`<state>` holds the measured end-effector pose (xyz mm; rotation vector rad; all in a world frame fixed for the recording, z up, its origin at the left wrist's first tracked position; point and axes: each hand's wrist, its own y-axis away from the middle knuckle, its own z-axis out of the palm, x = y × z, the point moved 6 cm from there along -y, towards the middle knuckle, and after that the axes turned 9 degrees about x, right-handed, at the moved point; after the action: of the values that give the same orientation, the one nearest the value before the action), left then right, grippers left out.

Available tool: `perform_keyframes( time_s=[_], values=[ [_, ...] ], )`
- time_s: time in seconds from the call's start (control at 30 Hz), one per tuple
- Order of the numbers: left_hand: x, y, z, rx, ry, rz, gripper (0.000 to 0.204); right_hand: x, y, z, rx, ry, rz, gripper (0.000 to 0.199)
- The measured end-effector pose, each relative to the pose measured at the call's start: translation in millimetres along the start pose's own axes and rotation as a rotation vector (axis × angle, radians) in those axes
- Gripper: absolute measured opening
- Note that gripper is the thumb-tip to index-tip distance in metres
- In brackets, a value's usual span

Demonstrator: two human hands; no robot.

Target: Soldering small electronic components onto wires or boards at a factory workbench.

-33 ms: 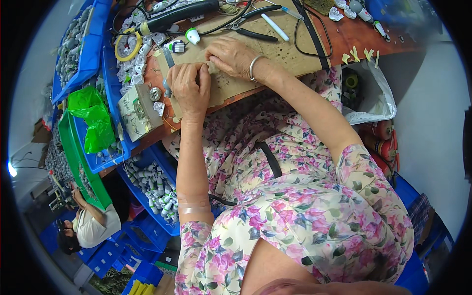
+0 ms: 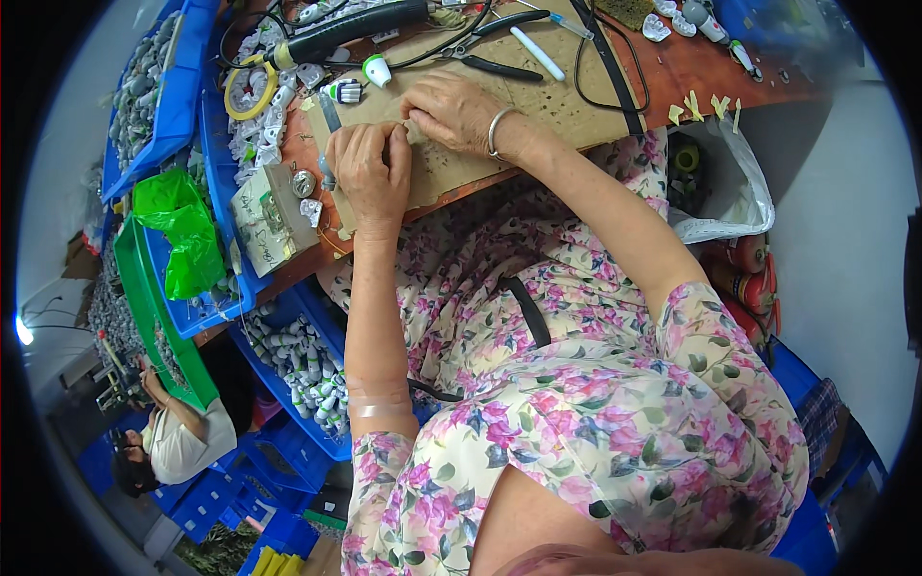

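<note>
My left hand (image 2: 370, 173) is closed in a loose fist over the near left edge of a cardboard sheet (image 2: 538, 115). A grey rounded piece (image 2: 327, 173) peeks out at its left side; whether the fingers grip it is hidden. My right hand (image 2: 453, 110), with a bangle on the wrist, rests on the cardboard, its fingers curled and pressed together close to the left thumb. Anything in those fingers is too small or hidden. Just beyond lie a white-and-green cone-shaped housing (image 2: 376, 70) and a white-and-grey ribbed part (image 2: 344, 90).
Black-handled pliers (image 2: 495, 67), a white stick (image 2: 538, 53) and a thick black-handled tool (image 2: 355, 29) lie at the back. Left are a yellow tape ring (image 2: 250, 88), a small box (image 2: 269, 221) and blue bins (image 2: 154, 125) of parts. Another person (image 2: 182, 442) works far left.
</note>
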<state>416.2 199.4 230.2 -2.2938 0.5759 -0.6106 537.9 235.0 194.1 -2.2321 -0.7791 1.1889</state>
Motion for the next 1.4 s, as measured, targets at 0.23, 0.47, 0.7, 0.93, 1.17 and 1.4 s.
perform_keyframes(
  time_s=[0.23,0.47,0.7,0.93,1.17,1.4],
  values=[
    [1,0,2,-0.03,-0.027,0.023,0.007,-3,1,1,-0.047,0.02,-0.033,0.012],
    [0,1,2,-0.021,-0.015,0.022,0.007,0,2,5,-0.068,0.051,-0.009,0.013],
    [-1,1,-1,0.034,-0.021,0.012,0.007,1,-4,-8,-0.044,-0.102,0.081,0.016],
    [-3,0,0,-0.017,0.009,-0.008,0.007,4,-5,-9,-0.132,-0.212,0.179,0.02],
    [-1,0,-1,-0.009,0.028,0.004,0.007,3,-4,-10,-0.148,-0.217,0.175,0.019],
    [-1,0,-1,-0.018,0.043,0.001,0.006,3,-4,-7,-0.162,-0.231,0.157,0.019]
  ],
)
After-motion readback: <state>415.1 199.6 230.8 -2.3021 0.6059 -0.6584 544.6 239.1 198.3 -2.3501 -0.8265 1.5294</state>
